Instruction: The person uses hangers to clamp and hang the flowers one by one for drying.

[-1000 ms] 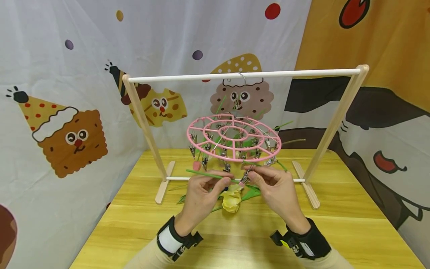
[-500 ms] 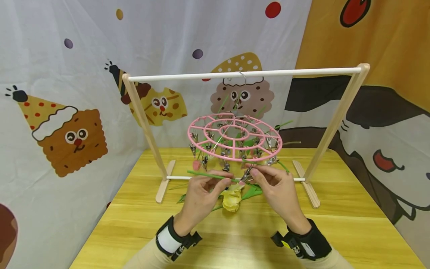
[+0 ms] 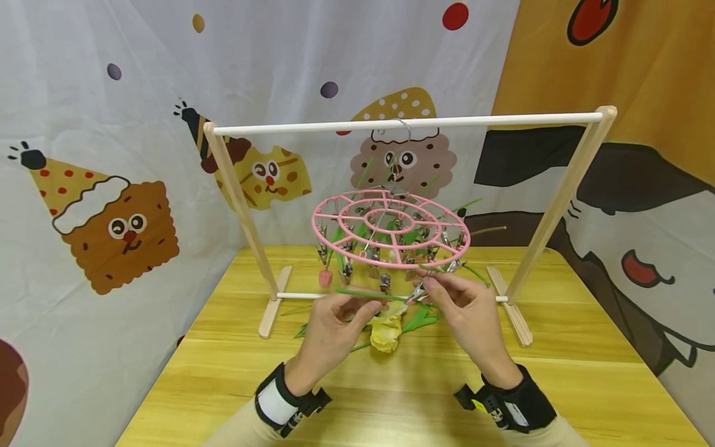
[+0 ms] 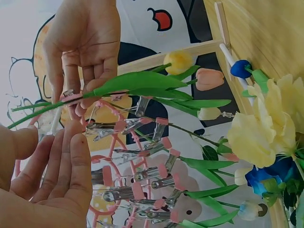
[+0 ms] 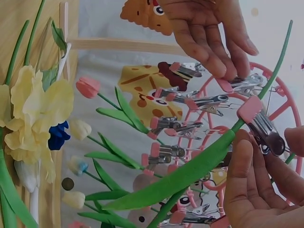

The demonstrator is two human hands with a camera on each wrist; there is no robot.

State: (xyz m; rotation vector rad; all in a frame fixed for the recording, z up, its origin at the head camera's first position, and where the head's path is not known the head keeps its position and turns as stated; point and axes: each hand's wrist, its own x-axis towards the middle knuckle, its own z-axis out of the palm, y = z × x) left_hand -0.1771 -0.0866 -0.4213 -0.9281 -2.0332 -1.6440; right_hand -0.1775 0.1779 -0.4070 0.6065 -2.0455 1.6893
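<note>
My right hand [image 3: 468, 320] pinches a metal clip [image 5: 262, 127] with pink tips, which hangs from the round pink clip hanger [image 3: 391, 265]. The clip's pink tips sit on the green stem of a tulip with long leaves; its head seems to be the yellow tulip [image 4: 178, 62] in the left wrist view. Just left of that clip is my left hand [image 3: 335, 329], its fingers extended and thumb apart, close beside the stem and another clip. In the head view the hand partly hides the stem. Several other tulips hang head down from clips, including a pink tulip [image 3: 326, 277].
A wooden stand [image 3: 550, 211] with a white top bar [image 3: 313, 128] carries the hanger. Beneath it, a ruffled yellow flower [image 3: 385, 335] lies on the wooden table [image 3: 391, 397] with a blue flower [image 4: 270, 175] and green stems. A printed cloth hangs behind.
My right hand has shifted slightly right with the clip and stem, and the hanger has turned a little. The fingertips of my left hand have come away from the stem.
</note>
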